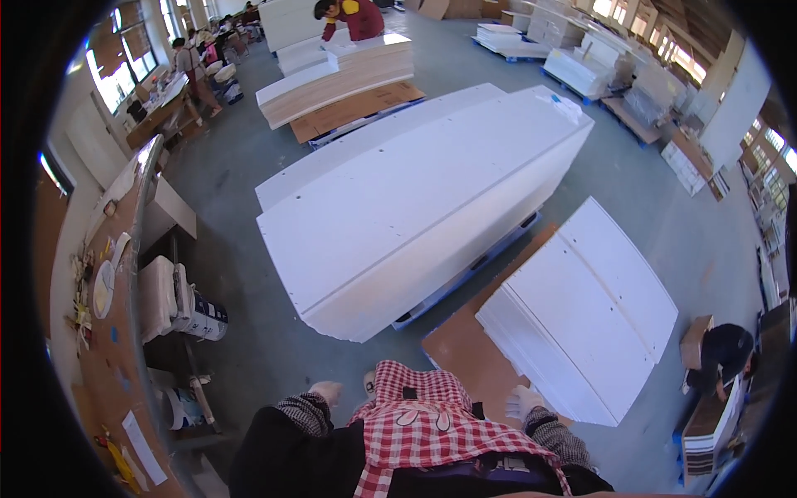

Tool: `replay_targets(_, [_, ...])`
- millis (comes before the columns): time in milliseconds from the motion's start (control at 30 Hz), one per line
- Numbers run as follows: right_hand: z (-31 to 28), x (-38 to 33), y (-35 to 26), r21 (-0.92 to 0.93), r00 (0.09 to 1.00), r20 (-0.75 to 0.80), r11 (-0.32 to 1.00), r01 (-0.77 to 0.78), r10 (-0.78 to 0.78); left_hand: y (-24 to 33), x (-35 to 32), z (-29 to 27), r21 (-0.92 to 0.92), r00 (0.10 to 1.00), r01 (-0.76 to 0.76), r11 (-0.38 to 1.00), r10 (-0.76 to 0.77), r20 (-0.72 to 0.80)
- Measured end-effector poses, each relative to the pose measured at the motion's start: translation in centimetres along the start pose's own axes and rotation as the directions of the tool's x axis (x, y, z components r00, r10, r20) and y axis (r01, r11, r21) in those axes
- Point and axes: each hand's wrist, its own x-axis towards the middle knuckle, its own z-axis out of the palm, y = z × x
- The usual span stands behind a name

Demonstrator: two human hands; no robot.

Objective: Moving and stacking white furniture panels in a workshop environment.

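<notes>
I stand in a workshop hall, looking down at my red-and-white checked apron [419, 415]. My left hand [326, 390], in a pale glove, hangs loosely at my side above the grey floor and holds nothing. My right hand [522, 402], also gloved, hovers just by the near corner of a low stack of white panels [581, 315] lying on a brown board [465, 344]; no grip on it is visible. A larger, taller stack of long white panels [415, 207] sits on a blue pallet straight ahead.
A long workbench [108, 332] with tools and scraps runs along my left, with white containers [178, 299] under it. A person crouches by boxes at right [722, 353]. Other people work at panel stacks [340, 79] farther back. More pallets of white boards [581, 66] line the far right.
</notes>
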Motion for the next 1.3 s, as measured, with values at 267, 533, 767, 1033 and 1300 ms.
replay_targets(267, [10.0, -6.3, -7.6, -0.257, 0.862, 0.481, 0.915, 0.311, -0.158, -3.0, 0.3, 7.6, -0.693, 0.915, 0.06, 0.719, -0.317, -0.25])
replay_targets(533, [18.3, -11.6, -12.5, -0.321, 0.531, 0.838, 0.672, 0.667, -0.127, -0.3, -6.9, 10.3, -0.366, 0.915, 0.237, 0.9, -0.334, -0.227])
replay_targets(767, [27.4, -14.7, -12.5, -0.232, 0.271, 0.962, 0.463, 0.856, -0.02, -1.3, -9.7, 19.9, -0.591, 0.839, 0.377, 0.713, -0.533, -0.107])
replay_targets(1033, [33.3, -18.1, -13.5, -0.341, 0.333, 0.939, 0.35, 0.873, 0.085, -6.8, -6.5, 18.6, -0.525, 0.863, 0.419, 0.741, -0.505, -0.025])
replay_targets(1300, [38.6, -18.7, -13.8, -0.347, 0.373, 0.927, 0.29, 0.892, -0.038, -12.6, -8.5, 4.5, -0.8, 0.862, 0.203, 0.564, -0.491, -0.127])
